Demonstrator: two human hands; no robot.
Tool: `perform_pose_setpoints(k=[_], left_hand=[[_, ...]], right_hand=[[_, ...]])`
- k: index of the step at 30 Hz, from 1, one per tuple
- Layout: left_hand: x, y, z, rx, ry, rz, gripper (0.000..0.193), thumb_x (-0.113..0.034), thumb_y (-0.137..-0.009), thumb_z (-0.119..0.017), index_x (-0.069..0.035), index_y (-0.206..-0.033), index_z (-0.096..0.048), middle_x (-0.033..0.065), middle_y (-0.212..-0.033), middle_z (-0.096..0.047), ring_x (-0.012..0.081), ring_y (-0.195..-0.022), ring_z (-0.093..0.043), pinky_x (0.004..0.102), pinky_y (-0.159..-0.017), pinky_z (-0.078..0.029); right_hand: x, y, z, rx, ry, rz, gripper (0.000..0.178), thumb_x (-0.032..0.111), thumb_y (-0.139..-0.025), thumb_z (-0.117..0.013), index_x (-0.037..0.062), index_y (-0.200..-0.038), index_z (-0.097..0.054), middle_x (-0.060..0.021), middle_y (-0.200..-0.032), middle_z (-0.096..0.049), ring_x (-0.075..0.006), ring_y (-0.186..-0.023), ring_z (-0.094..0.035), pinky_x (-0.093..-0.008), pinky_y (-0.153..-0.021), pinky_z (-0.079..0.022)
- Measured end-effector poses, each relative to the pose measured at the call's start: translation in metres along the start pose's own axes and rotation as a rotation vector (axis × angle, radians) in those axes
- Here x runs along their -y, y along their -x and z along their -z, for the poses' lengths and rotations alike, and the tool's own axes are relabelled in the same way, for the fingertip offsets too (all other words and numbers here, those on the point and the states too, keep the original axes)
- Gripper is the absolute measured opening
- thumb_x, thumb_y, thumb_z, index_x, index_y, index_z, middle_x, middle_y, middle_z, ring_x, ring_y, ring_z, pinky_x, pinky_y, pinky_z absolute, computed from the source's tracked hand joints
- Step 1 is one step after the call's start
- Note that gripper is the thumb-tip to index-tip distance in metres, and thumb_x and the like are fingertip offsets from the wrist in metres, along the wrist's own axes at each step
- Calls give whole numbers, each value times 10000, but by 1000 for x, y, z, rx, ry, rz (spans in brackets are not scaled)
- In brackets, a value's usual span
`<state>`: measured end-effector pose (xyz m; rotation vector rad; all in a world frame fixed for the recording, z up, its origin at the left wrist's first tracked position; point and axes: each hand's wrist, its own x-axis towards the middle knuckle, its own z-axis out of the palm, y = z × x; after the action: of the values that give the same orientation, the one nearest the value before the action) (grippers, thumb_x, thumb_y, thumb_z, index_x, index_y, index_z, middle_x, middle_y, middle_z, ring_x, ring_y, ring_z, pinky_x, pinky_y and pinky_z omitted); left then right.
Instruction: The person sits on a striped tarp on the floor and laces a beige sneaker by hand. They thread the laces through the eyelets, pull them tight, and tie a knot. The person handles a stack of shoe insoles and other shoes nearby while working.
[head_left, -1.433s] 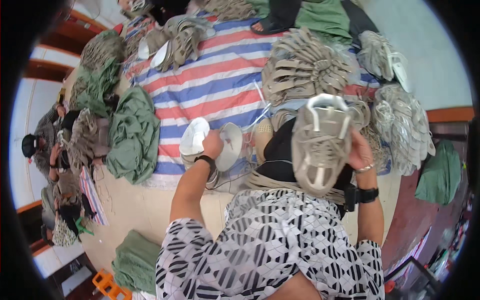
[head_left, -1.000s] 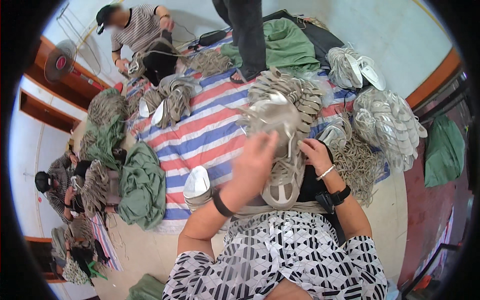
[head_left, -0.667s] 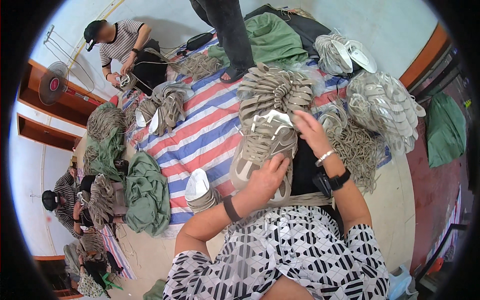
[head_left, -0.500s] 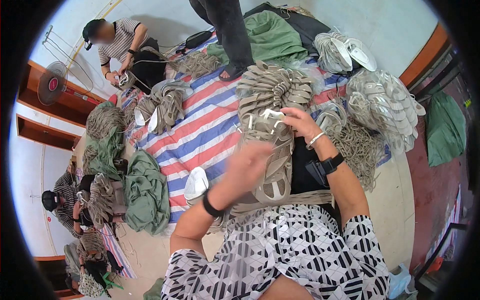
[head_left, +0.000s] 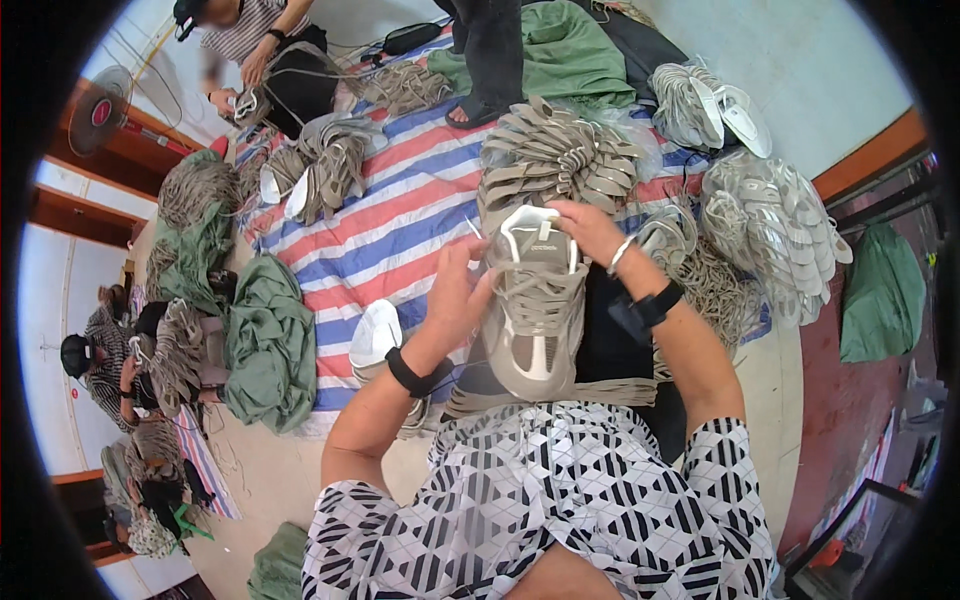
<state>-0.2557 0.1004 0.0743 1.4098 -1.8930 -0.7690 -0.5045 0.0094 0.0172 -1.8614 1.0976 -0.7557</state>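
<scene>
By the striped sheet's [head_left: 400,215] near edge, the right hand [head_left: 594,232] pinches a shoe [head_left: 538,325]. Whether the left hand [head_left: 458,298] holds anything is unclear.

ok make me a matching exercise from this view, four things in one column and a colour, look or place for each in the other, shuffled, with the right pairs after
Things:
1. sneaker upper
2. tarpaulin
3. electric fan
4. bangle

Descriptions:
A. round, with a red centre, at the upper left
B. around the person's right wrist
C. beige, with crossed laces
D. striped red, white and blue

Right pairs: 1-C, 2-D, 3-A, 4-B
</scene>
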Motion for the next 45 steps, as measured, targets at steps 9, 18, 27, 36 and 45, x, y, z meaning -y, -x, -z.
perform_pose_setpoints(k=[9,18,27,36,45], left_hand=[[48,-69,-9,311,665,133,524,-448,-966,-418,-43,-1286,-509,63,-1230,-562,151,-1144,-483,322,-976,-377],[49,-49,18,495,774,634,722,-609,-951,-263,-32,-1342,-450,114,-1285,-543,192,-1141,-537,328,-927,-442],[53,37,138,231,1355,325,511,-383,-969,-455,-47,-1350,-400,149,-1268,-533,234,-1145,-558,379,-980,-476],[132,51,186,-258,544,226,396,-329,-865,-639,-16,-1105,-604,111,-1034,-658,186,-919,-650,327,-732,-530],[379,173,80,147,-369,631,367,-352,-764,-695,-72,-1000,-674,219,-991,-657,348,-941,-628,442,-813,-484]], right_hand=[[45,-17,-5,-267,241,24,385,283,-906,-538,55,-1215,-570,-198,-1144,-601,-332,-1080,-574,-371,-914,-441],[117,-16,-29,-66,394,184,482,239,-787,-692,47,-1210,-564,-179,-1179,-575,-333,-1089,-543,-390,-934,-424],[252,-49,-90,168,526,1005,574,261,-680,-740,69,-1199,-586,-166,-1304,-524,-324,-1114,-534,-398,-933,-428],[199,-39,-105,-59,447,668,503,20,-702,-698,54,-1190,-581,-158,-1282,-537,-308,-1079,-557,-367,-896,-451],[57,68,-10,49,835,-76,309,70,-790,-619,21,-1093,-587,-129,-1193,-575,-343,-1091,-524,-413,-942,-398]])
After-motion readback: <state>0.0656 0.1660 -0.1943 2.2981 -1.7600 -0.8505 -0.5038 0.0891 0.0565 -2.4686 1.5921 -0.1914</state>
